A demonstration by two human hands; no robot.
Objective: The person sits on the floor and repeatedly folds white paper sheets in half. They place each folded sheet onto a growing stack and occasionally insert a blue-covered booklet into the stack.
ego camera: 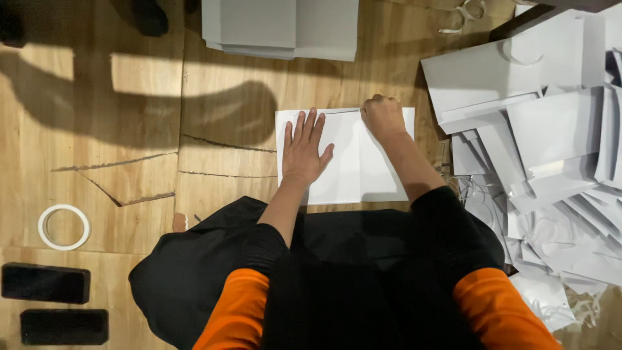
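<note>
Nearest the camera, a black cloth [194,272] is lying over the person's lap, and orange sleeves with black cuffs are reaching forward from it. Two dark phones [45,283] and a white tape ring [64,227] are lying to the left on the wooden surface [116,188], apart from the work yet near enough to reach.

The left hand [304,152] is pressing flat on a folded white paper bag [353,168] lying square in front of the person, its fingers [310,126] spread wide and gripping nothing; the open palm is weighing the sheet down so it is not sliding. The right hand [383,118] is resting in a closed fist on the bag's far edge, seemingly bearing down along a crease there; whether anything is inside the fist I cannot tell.

To the right, a loose heap of white paper bags [551,168] with cord handles is spilling beside the work. Farthest off, a squared stack of grey sheets [280,29] is sitting beyond the bag.
</note>
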